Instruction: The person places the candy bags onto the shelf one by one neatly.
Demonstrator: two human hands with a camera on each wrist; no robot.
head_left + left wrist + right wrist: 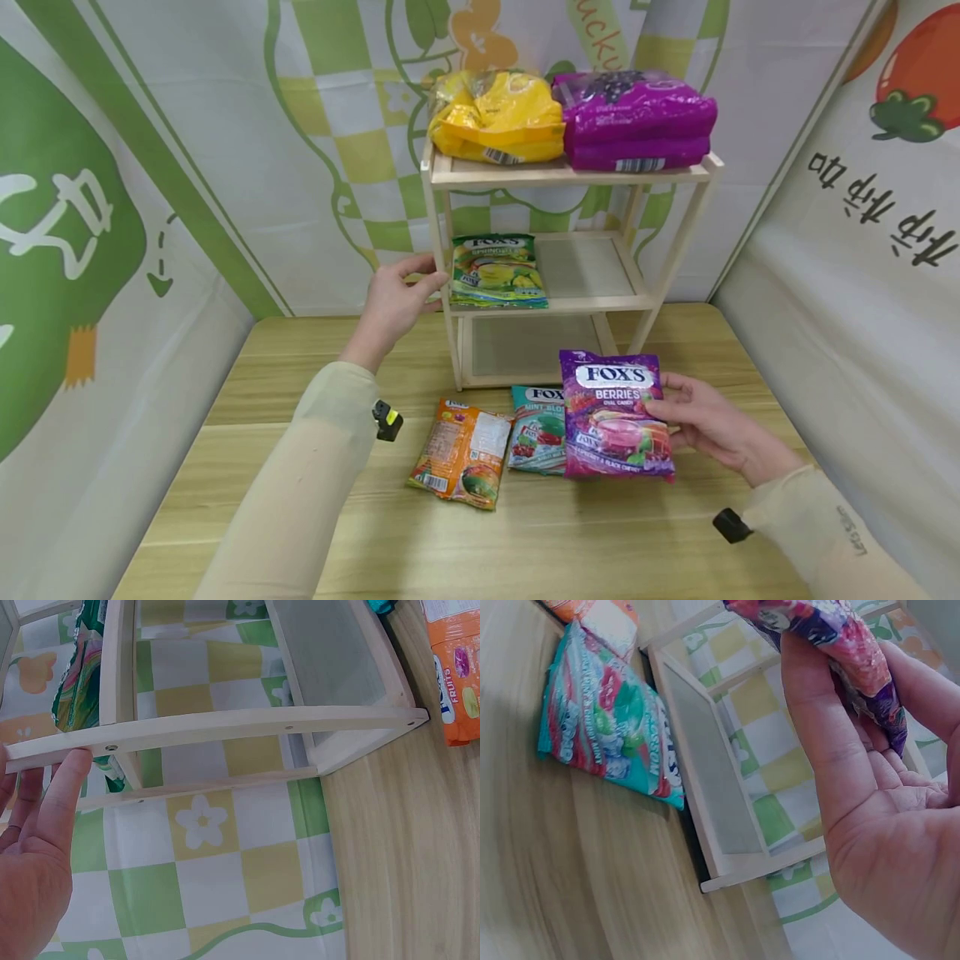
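My right hand (pixel 712 421) pinches a purple bag of Fox's Berries candy (pixel 618 417) by its right edge, thumb in front and fingers behind. The bag is raised in front of the shelf and overlaps a teal Fox's Mint candy bag (pixel 534 429) on the table. With my left hand (pixel 396 304) I hold the left side of a small wooden shelf rack (pixel 600 308) at its middle level; the left wrist view shows the fingertips (pixel 75 761) on its post. A green Fox's candy bag (pixel 498 271) leans upright on the middle shelf, at the left.
An orange candy bag (pixel 465 454) lies back side up on the wooden table (pixel 375 533). A yellow bag (pixel 495 117) and a purple grape bag (pixel 637 121) sit side by side on the top shelf. Printed cloth walls (pixel 210 125) enclose the table.
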